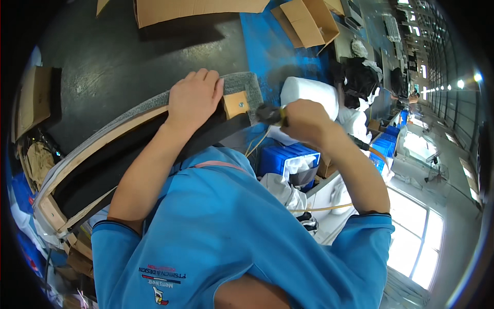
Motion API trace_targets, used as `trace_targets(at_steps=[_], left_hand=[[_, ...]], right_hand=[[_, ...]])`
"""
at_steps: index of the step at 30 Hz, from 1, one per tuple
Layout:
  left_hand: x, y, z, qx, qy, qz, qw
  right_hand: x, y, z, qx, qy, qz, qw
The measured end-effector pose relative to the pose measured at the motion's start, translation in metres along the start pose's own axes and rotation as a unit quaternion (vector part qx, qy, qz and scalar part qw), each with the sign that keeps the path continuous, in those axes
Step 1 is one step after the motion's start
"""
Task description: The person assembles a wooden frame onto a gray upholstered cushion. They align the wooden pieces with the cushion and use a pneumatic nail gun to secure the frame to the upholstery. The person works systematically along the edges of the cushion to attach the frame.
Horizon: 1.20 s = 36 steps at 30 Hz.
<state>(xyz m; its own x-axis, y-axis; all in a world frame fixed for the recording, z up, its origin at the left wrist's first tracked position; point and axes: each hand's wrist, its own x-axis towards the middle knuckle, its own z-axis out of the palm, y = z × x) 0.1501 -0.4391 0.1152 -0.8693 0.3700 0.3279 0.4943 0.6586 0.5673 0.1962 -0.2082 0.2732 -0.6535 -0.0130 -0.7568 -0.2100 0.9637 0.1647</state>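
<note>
A long upholstered frame (pixel 135 114) lies across the front of my body, with grey fabric wrapped over its edge, a wooden rail and black cloth inside. My left hand (pixel 194 100) grips its far edge, fingers over the grey fabric. Just right of that hand, a wooden corner block (pixel 236 104) with a metal fastener shows. My right hand (pixel 307 121) is closed round a dark air tool (pixel 268 114) with a yellow-green part. The tool's head is at the right end of the frame, by the fabric corner; blur hides its exact kind and whether it touches.
An orange-tan hose (pixel 378 154) runs behind my right forearm. A white foam roll (pixel 310 95) and a blue crate (pixel 288 158) stand to the right. Open cardboard boxes (pixel 309 23) sit beyond on the floor, another box (pixel 35 100) at left.
</note>
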Motion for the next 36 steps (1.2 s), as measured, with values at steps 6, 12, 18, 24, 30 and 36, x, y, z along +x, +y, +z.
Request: trace_targets(at_steps=[6,12,18,24,30,36], left_hand=[[0.001,-0.001,0.001,0.010,0.019,0.027,0.999],[-0.004,-0.001,0.000,0.032,0.016,0.025,0.999],[-0.007,0.001,0.002,0.033,0.028,0.006,0.999],[-0.006,0.003,0.004,0.025,0.036,0.007,0.999],[-0.005,0.004,0.005,0.026,0.041,0.005,0.999],[-0.008,0.001,0.004,0.038,0.026,0.005,0.999]], right_hand=[[-0.036,0.082,0.003,0.316,0.061,-0.095,0.942],[-0.002,0.072,0.006,0.287,0.080,-0.256,0.920],[0.012,0.067,-0.030,0.130,0.033,-0.299,0.945],[0.014,0.051,-0.045,0.048,0.041,-0.325,0.944],[0.016,0.047,-0.047,0.033,0.030,-0.328,0.944],[0.022,0.079,-0.065,0.213,0.150,-0.290,0.921]])
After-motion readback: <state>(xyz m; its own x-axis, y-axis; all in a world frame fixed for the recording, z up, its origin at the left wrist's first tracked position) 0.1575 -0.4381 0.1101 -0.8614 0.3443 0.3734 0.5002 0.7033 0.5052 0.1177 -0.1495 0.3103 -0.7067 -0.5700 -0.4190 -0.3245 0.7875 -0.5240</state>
